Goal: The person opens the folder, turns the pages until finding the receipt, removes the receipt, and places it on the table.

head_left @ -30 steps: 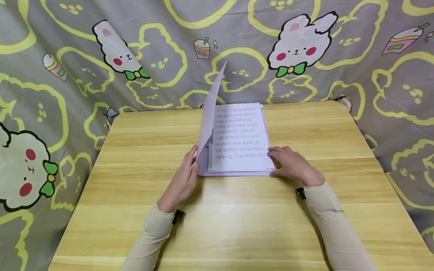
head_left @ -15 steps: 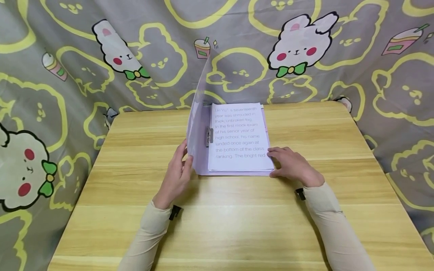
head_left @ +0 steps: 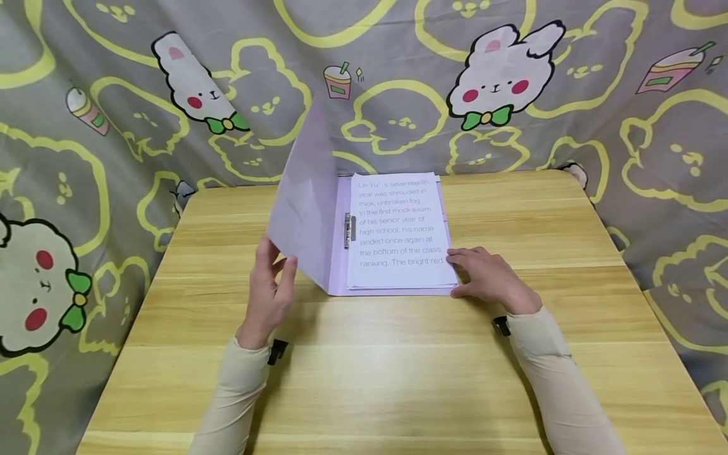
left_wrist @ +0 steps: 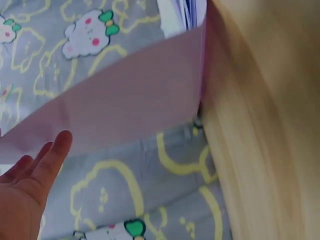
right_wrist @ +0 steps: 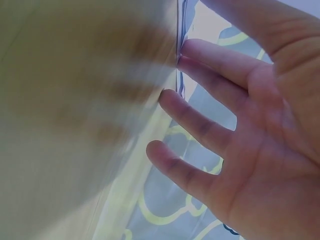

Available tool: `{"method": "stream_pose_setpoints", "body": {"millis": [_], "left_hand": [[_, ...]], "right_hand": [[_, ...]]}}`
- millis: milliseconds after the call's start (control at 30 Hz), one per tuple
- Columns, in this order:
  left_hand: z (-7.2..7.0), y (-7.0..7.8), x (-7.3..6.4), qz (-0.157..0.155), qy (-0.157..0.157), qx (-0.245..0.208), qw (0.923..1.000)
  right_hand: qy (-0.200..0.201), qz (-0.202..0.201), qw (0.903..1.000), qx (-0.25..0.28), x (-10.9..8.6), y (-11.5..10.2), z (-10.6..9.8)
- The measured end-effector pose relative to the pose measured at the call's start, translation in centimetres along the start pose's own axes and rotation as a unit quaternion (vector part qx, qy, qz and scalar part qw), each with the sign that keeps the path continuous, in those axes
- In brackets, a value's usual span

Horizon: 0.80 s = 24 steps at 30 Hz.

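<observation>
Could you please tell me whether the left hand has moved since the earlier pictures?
Yes. In the head view, the left hand has shifted to the person's left, farther from the papers, which stayed put.

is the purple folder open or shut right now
Open, but not laid flat: its cover stands raised at the left hand, exposing the printed pages and a metal clip.

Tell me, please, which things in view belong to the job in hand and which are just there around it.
Job in hand:
lilac folder, cover raised
metal clip
printed sheets
left hand, at the cover
right hand, at the sheets' edge

Just there:
wooden table
bunny-print cloth
black fitting at each wrist
</observation>
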State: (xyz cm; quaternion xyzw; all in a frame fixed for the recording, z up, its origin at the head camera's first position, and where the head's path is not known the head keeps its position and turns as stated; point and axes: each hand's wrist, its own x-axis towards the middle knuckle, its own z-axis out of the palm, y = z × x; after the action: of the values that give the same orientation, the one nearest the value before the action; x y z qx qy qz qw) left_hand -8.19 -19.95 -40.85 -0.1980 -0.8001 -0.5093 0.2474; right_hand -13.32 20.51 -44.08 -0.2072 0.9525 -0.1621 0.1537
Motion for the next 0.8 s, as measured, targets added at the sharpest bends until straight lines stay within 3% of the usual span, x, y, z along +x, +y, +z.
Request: {"method": "stream_pose_setpoints", "body": {"millis": [333, 467, 633, 800], "left_hand": [[-3.2, -1.1, 0.0, 0.056, 0.061, 0.021, 0.9963], [-4.4, -1.7, 0.0, 0.067, 0.084, 0.055, 0.9927], [-5.7, -2.5, -0.4, 0.090, 0.109, 0.123, 0.9822], [-6.9, -2.9, -1.0, 0.096, 0.118, 0.221, 0.9634]], "right_hand": [[-0.002, 0.002, 0.9999, 0.012, -0.1, -0.2, -0.2], [0.000, 0.002, 0.9999, 0.012, -0.2, -0.2, -0.2], [-0.001, 0.004, 0.9999, 0.015, -0.2, -0.3, -0.1], [-0.004, 0.007, 0.9998, 0.018, -0.3, -0.4, -0.2]]}}
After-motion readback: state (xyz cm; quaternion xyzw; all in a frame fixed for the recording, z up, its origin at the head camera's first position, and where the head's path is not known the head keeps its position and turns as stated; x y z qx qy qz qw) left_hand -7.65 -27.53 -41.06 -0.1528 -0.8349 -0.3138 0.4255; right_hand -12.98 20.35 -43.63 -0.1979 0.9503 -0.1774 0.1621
